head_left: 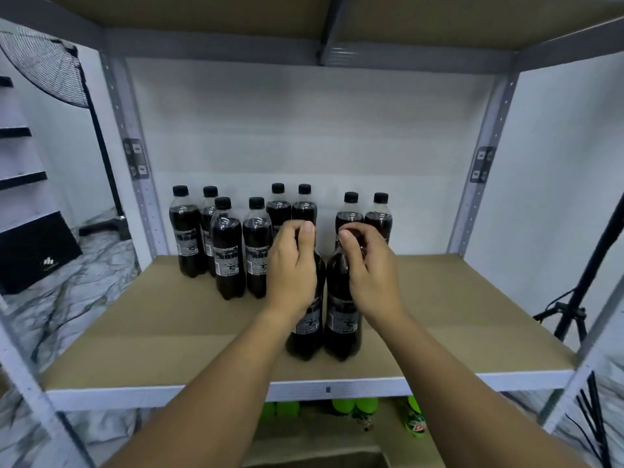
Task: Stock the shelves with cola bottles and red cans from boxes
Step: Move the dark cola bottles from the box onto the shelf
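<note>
Two dark cola bottles stand side by side near the front of the brown shelf board. My left hand grips the top of the left bottle. My right hand grips the top of the right bottle. Both caps are hidden by my fingers. Behind them stand several more cola bottles with black caps, in pairs toward the back wall. No red cans or boxes are in view.
Grey metal uprights frame the shelf, with another board overhead. Green-capped bottles sit on the shelf below. A fan on a stand is at the left, a black tripod at the right.
</note>
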